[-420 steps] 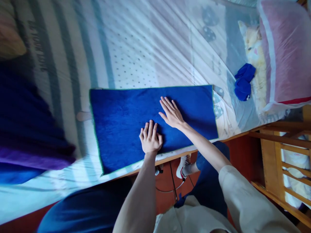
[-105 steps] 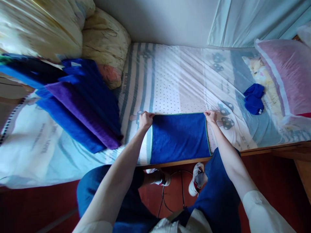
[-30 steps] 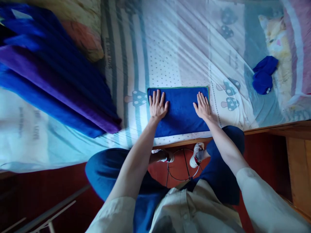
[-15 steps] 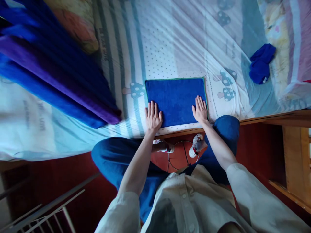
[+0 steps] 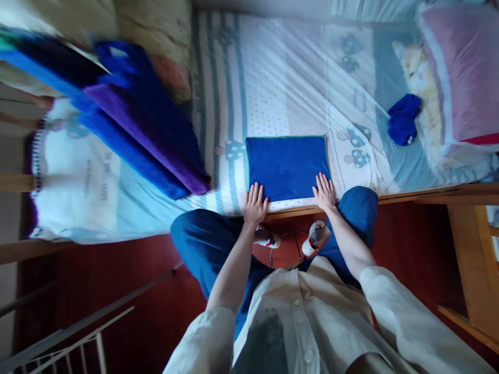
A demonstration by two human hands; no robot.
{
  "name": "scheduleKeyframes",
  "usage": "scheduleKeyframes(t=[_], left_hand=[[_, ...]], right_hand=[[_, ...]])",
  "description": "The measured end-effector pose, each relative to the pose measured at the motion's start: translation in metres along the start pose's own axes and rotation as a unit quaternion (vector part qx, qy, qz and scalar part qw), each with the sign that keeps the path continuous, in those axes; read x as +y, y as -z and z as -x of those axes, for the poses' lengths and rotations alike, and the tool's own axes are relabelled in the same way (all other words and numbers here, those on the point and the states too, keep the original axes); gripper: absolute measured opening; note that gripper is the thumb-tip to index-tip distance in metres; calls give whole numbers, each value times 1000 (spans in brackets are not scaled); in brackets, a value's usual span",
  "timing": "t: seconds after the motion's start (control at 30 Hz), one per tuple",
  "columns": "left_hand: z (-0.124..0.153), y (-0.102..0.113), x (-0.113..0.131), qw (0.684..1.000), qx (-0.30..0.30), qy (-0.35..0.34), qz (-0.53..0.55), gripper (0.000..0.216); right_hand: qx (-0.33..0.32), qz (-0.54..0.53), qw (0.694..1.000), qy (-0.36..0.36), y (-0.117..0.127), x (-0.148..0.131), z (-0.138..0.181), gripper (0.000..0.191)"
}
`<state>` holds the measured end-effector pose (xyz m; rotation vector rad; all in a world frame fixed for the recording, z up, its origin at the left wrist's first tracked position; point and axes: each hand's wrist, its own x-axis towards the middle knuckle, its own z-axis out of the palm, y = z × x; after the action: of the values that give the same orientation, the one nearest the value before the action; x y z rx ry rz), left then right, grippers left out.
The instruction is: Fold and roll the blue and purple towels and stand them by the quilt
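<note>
A blue cloth (image 5: 287,165) with a green edge lies flat on the bed's patterned sheet (image 5: 268,111), close to the bed's front edge. My left hand (image 5: 255,205) rests palm down at the cloth's near left corner, fingers stretched out. At the near right corner my right hand (image 5: 324,192) also lies flat, with its fingers extended. Neither hand grips anything. To the left, a stack of folded blue cloths (image 5: 132,153) with a purple cloth (image 5: 152,143) among them lies slantwise across the bed.
A small bunched blue cloth (image 5: 403,119) sits at the right, beside a cat-printed cushion (image 5: 423,83) and a pink pillow (image 5: 463,78). The wooden bed edge (image 5: 401,198) runs in front of my knees. A white metal rack (image 5: 83,345) stands at lower left.
The view has shifted, showing more of the bed's far side and left end. Both hands have slid slightly toward me along the cloth, staying flat.
</note>
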<state>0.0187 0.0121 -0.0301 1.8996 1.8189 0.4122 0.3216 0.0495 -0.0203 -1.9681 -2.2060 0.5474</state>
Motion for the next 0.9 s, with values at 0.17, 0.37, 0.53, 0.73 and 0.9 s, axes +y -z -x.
scheduleKeyframes(t=[0.17, 0.37, 0.53, 0.73, 0.9], left_hand=[[8, 10, -8, 992, 43, 107, 47, 64], [12, 22, -1, 957, 85, 253, 111, 39], [10, 30, 1, 927, 71, 335, 152, 24], [2, 28, 2, 911, 95, 366, 164, 14], [5, 28, 3, 906, 114, 369, 173, 19]], right_hand=[[47, -62, 995, -57, 6, 30, 5, 55], [148, -143, 953, -222, 8, 41, 17, 38], [98, -200, 936, -274, 13, 45, 24, 29], [102, -246, 916, -300, 19, 49, 22, 20], [96, -257, 914, -299, 26, 48, 26, 16]])
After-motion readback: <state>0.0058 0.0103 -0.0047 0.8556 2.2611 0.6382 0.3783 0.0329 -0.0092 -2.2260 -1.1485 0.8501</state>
